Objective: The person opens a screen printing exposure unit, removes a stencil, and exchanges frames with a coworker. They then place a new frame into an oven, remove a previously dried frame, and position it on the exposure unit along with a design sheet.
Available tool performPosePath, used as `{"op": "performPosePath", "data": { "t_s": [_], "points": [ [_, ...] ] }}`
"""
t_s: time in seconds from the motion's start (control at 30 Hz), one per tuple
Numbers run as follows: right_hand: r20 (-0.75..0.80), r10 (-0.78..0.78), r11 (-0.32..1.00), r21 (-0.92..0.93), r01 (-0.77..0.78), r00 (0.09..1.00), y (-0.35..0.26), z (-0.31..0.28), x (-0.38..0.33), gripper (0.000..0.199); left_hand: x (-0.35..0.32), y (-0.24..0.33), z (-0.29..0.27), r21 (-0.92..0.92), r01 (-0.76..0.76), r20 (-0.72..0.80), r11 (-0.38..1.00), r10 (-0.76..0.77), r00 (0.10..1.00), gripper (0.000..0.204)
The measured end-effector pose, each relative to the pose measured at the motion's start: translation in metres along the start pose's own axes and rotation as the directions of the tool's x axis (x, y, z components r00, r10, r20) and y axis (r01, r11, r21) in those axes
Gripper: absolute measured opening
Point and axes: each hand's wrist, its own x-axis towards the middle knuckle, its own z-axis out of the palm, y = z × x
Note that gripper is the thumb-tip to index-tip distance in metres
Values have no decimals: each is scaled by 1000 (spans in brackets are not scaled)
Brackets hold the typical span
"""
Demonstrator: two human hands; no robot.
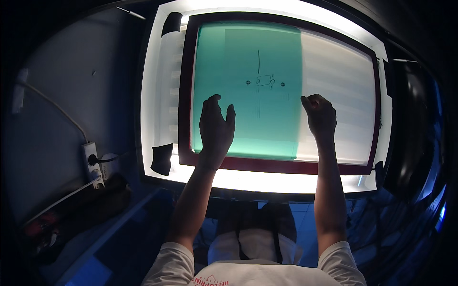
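Note:
A screen printing frame (183, 95) with a dark red rim lies on a lit light table (238, 182). Green coating (238, 133) covers the left and middle of its mesh, and a pale strip (338, 95) fills the right. Fine dark line marks (265, 81) and two round register marks show on the green. My left hand (216, 126) is over the green area's lower left, thumb apart from the bent fingers, holding nothing. My right hand (321, 117) is by the green's right border, its fingers curled in toward the thumb; what they hold, if anything, is hidden.
Black pieces (162, 158) sit at the light table's corners. Left of it, a white power strip (92, 162) with a plugged-in cable is near the grey wall (67, 100). Dark, shiny sheeting (410, 124) hangs at the right.

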Motion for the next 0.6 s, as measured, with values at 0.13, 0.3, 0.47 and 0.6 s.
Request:
{"op": "performPosePath", "data": {
  "t_s": [0.13,0.3,0.47,0.6],
  "points": [
    [-23,19,1000,21,-18,1000,1,5,-5,30,10,1,-3,122,-225,11,967,226,974,30],
    [-17,35,997,69,-34,999,5,8,-6,28,24,-4,8,138,-364,122,921,348,929,32],
    [-19,23,996,91,-21,1000,8,10,-5,27,30,-1,11,173,-385,186,907,353,917,34],
    [-13,-2,995,102,3,1000,7,7,-7,26,28,-1,10,191,-376,173,907,346,922,35]
  ]
}}
